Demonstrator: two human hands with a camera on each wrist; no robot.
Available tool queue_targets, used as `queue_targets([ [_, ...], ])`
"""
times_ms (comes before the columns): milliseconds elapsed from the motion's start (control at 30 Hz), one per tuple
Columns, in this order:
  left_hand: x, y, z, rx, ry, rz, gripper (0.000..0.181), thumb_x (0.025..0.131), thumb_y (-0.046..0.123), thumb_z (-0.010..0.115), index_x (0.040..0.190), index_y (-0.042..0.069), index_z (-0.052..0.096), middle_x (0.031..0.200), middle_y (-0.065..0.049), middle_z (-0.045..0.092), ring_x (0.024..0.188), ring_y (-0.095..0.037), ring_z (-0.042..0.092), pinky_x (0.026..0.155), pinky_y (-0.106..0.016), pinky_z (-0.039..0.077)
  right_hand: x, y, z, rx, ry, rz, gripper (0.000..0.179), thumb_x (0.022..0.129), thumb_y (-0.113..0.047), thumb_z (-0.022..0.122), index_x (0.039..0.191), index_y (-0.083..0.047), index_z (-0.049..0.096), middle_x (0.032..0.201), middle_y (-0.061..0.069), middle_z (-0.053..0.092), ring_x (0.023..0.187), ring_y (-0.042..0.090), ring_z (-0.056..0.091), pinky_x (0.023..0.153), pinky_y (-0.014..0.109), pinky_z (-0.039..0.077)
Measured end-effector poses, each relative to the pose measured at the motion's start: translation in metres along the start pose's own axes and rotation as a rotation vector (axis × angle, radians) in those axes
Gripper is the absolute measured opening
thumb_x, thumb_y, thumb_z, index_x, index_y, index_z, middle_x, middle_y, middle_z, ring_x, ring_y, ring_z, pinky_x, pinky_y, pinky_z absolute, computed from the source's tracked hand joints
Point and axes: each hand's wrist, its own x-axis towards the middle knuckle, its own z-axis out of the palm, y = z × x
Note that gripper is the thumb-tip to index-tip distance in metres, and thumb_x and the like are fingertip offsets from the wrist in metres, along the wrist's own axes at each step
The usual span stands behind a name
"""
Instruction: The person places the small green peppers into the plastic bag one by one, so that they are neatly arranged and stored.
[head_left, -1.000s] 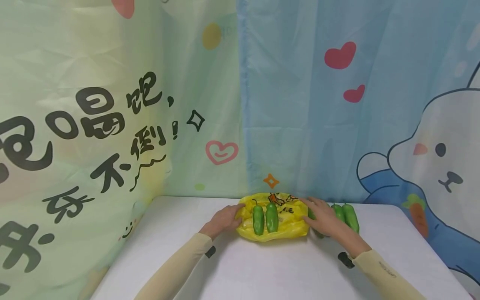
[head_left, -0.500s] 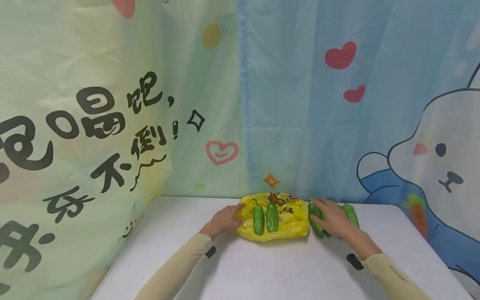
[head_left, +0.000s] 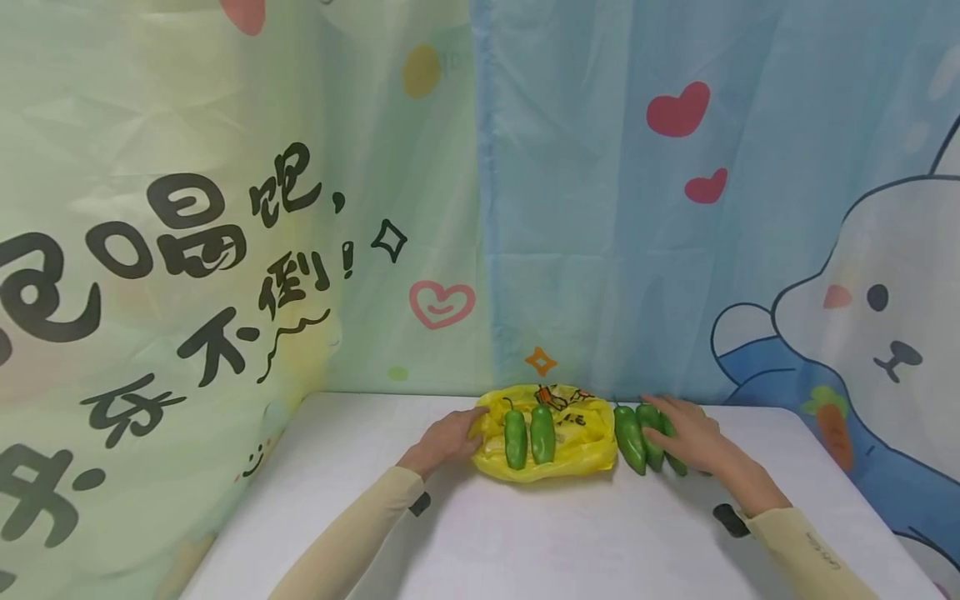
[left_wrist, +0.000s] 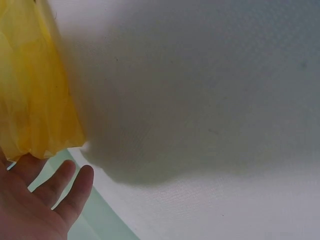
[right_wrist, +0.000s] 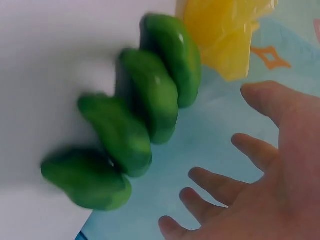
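Observation:
Two green peppers [head_left: 516, 438] lie side by side on a yellow plastic bag [head_left: 592, 457], which is spread with a raised rim. At the bag's left edge my left hand [head_left: 447, 439] pinches the rim; in the left wrist view part of its grip is hidden behind the yellow plastic [left_wrist: 42, 85], and two fingers stand free. My right hand [head_left: 692, 435] hovers over a row of several more green peppers [head_left: 630, 439] right of the bag. In the right wrist view the right hand [right_wrist: 260, 185] has spread fingers and holds nothing, apart from those peppers [right_wrist: 150, 95].
The white table [head_left: 525, 542] extends in front of the bag. Behind it hangs a printed curtain [head_left: 562, 208] close to the table's back edge. A dark object [head_left: 731, 520] shows beneath the right wrist.
My right hand has left the bag's right edge and moved right over the row of peppers, uncovering the nearer ones. My left hand and the bag have stayed in place.

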Motion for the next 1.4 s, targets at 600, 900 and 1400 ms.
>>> queue_targets([
  [600, 0.002, 0.003, -0.002, -0.007, -0.015, -0.002, 0.054, 0.098, 0.026, 0.052, 0.151, 0.015, 0.044, 0.146, -0.011, 0.057, 0.135, -0.031, 0.054, 0.113, -0.048, 0.044, -0.005, 0.042, -0.023, 0.066, -0.091, -0.044, 0.068, 0.095, -0.033, 0.067, 0.144, 0.007, 0.045, 0.143, 0.037, 0.047, 0.127, 0.061, 0.045, 0.092, 0.076, 0.042],
  [900, 0.003, 0.003, -0.002, -0.006, -0.026, -0.022, 0.054, 0.099, 0.027, 0.051, 0.152, 0.016, 0.043, 0.147, -0.01, 0.056, 0.136, -0.03, 0.052, 0.115, -0.047, 0.042, -0.003, 0.059, -0.022, 0.088, -0.184, 0.019, 0.071, 0.093, -0.026, 0.067, 0.147, 0.01, 0.038, 0.143, 0.042, 0.043, 0.128, 0.064, 0.041, 0.097, 0.075, 0.04],
  [1400, 0.002, 0.001, -0.001, -0.007, -0.034, -0.03, 0.054, 0.099, 0.028, 0.051, 0.151, 0.016, 0.044, 0.147, -0.01, 0.057, 0.136, -0.03, 0.053, 0.114, -0.047, 0.043, 0.006, 0.066, -0.016, 0.119, -0.304, 0.158, 0.071, 0.09, -0.016, 0.067, 0.145, 0.015, 0.033, 0.139, 0.044, 0.042, 0.126, 0.064, 0.042, 0.099, 0.073, 0.04],
])
